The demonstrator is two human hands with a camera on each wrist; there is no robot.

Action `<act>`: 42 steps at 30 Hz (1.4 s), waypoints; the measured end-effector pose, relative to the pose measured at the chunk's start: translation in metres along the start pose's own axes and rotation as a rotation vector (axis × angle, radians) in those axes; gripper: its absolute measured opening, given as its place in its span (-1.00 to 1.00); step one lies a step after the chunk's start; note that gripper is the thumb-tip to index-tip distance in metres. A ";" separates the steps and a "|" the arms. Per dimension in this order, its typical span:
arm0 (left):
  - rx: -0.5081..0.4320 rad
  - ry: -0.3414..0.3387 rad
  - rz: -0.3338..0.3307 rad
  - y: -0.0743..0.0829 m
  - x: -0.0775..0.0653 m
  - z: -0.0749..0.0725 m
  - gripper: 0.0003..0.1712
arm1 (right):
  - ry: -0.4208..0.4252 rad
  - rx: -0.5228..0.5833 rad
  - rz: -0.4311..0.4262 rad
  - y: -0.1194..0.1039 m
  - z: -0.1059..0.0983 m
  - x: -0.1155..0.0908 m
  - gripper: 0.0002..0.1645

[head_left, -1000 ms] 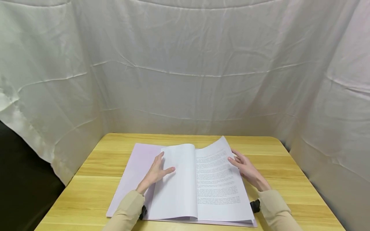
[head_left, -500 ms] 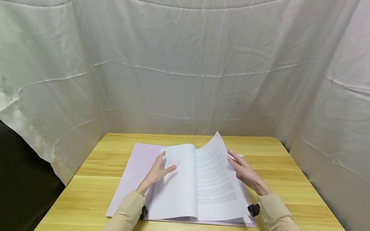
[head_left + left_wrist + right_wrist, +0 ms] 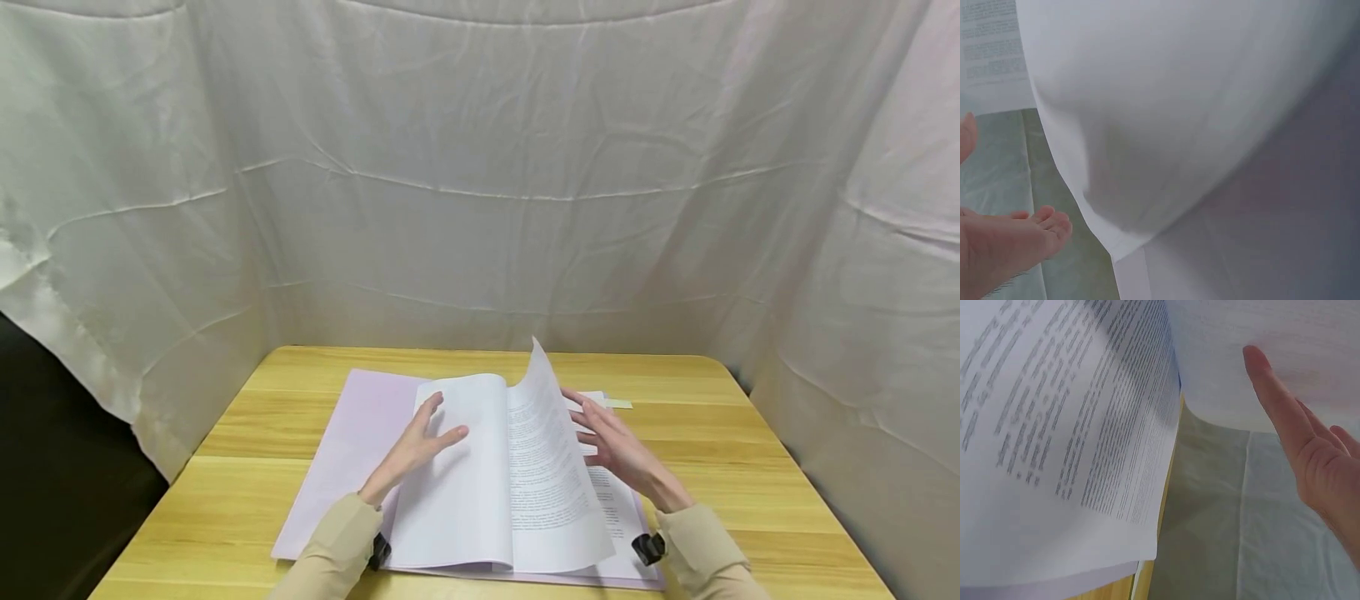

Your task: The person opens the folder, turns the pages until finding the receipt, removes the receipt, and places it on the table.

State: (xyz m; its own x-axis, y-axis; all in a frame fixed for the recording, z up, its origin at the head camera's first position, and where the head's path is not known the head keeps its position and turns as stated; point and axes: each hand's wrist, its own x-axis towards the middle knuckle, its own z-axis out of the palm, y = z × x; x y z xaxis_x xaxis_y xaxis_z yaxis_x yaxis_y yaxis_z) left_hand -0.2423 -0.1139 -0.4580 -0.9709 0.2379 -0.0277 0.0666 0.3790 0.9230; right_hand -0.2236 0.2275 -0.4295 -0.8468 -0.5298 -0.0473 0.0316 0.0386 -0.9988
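Note:
A document with a lilac cover (image 3: pixel 356 450) lies spread on the table, its left-hand pages (image 3: pixel 450 525) blank on top. One printed page (image 3: pixel 551 483) stands half lifted and bows leftward, baring another printed sheet (image 3: pixel 626 517) below. Behind the lifted page, my right hand (image 3: pixel 622 450) has its fingers extended against the back; in the right wrist view a straight fingertip (image 3: pixel 1255 357) meets that page. My left hand (image 3: pixel 412 450) is spread over the left-hand pages, thumb pointing right. In the left wrist view, those pages (image 3: pixel 1166 75) curve beside the hand (image 3: pixel 1010 244).
A small pale tab (image 3: pixel 618 404) sticks out past the document's right edge. The wooden table (image 3: pixel 750 467) extends around it. Light grey cloth (image 3: pixel 480 250) hangs behind and at both sides. Each wrist wears a small black device (image 3: pixel 648 547).
The printed page has risen further and swung left, uncovering more of the sheet below. My right hand has moved left with it. My left hand has shifted slightly right.

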 end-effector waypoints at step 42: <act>-0.167 -0.057 -0.012 0.025 0.006 0.016 0.12 | -0.056 -0.020 -0.034 0.006 0.013 0.013 -0.36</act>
State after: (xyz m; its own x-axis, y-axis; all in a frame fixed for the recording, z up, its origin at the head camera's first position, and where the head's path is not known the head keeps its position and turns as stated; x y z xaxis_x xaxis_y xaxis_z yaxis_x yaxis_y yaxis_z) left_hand -0.2432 -0.0891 -0.4414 -0.9563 0.2869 -0.0562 0.0117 0.2297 0.9732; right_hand -0.2272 0.2097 -0.4359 -0.8160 -0.5778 -0.0149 -0.0077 0.0366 -0.9993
